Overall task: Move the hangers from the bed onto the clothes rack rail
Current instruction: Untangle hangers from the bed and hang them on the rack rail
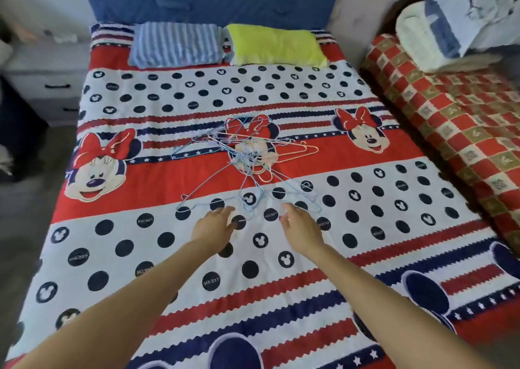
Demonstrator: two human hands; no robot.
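While both arms reach forward, left hand [213,226] and right hand [301,228] hover spread (empty) near hangers [247,157].

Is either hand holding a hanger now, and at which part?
Neither. The left hand and right hand are open, just short of the hangers.

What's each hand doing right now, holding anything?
Left hand: open, empty, reaching toward the pile of hangers on the bed.
Right hand: open, empty, near the closest blue hanger, not gripping it.
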